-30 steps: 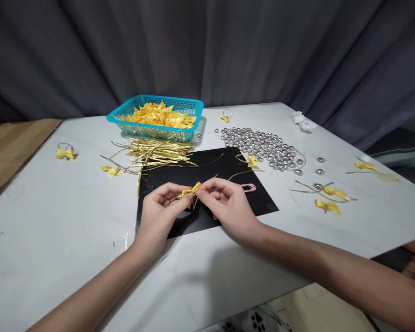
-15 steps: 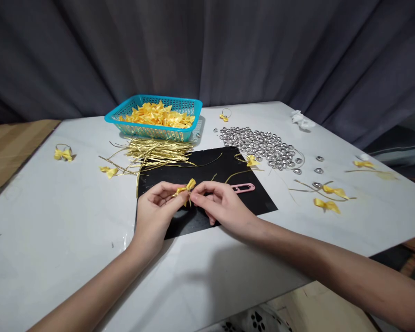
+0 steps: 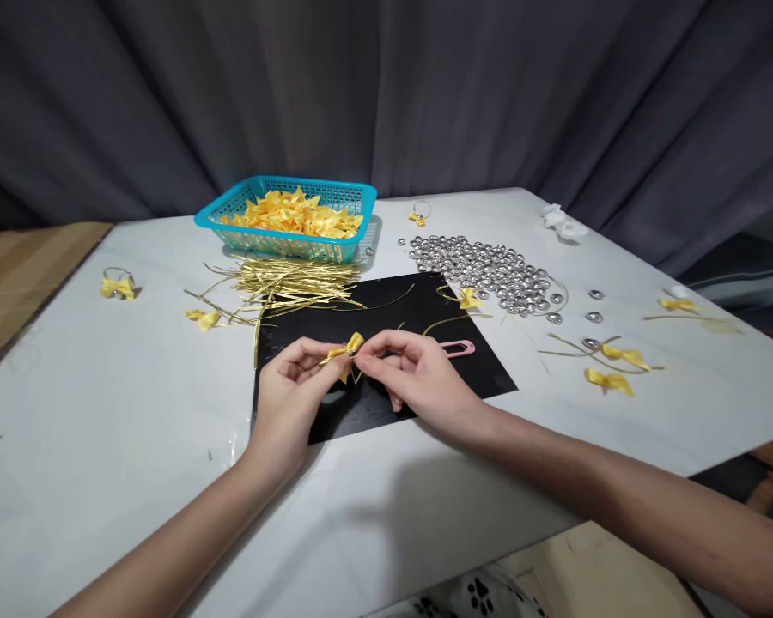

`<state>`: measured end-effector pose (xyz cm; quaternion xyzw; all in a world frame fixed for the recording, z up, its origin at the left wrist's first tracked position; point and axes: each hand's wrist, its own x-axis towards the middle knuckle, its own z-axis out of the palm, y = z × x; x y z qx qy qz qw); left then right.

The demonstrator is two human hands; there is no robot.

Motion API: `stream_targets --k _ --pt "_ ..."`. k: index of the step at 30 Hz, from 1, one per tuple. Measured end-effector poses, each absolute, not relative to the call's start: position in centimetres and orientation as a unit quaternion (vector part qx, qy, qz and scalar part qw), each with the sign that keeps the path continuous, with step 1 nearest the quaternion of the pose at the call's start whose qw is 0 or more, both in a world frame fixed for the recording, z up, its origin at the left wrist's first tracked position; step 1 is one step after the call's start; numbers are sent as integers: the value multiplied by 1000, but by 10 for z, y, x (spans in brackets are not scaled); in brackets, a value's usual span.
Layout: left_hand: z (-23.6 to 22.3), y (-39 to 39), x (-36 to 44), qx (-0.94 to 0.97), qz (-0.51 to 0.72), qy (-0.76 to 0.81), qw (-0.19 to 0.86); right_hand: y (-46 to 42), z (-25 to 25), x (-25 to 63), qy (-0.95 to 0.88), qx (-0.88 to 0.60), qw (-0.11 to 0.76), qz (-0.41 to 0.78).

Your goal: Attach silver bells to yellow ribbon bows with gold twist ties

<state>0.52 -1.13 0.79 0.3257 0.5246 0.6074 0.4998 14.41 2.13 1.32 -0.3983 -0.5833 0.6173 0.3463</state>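
My left hand (image 3: 289, 386) pinches a yellow ribbon bow (image 3: 355, 342) between thumb and fingertips, above a black mat (image 3: 361, 415). Gold wire shows around the bow's middle. At its right side, the thumb and forefinger of my right hand (image 3: 418, 378) are pressed together; what they grip looks like the gold wire by the bow, mostly hidden by the fingertips. Partly behind my right hand lies a pink cutter (image 3: 460, 348). Loose gold wires (image 3: 296, 281) lie in a heap beyond my left hand.
A blue basket (image 3: 286, 182) of yellow bows stands at the back. Silver beads (image 3: 483, 266) are spread right of it. Loose bows (image 3: 609, 381) and wires lie at the right, and a looped bow (image 3: 117, 287) at the left. White scraps (image 3: 563, 223) sit near the back right edge.
My right hand has shifted very slightly, and its fingertips have come a little off the bow's middle to the right. The bow stays in my left hand.
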Motion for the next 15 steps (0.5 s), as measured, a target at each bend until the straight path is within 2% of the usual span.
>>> stream_targets --k 4,10,15 --pt "6 -11 5 344 592 517 514 20 15 144 -591 -392 363 605" --pt "8 -11 5 370 574 538 495 17 16 142 -649 -431 400 483" --pt "10 -13 5 399 562 548 473 17 19 142 -637 -437 390 500"
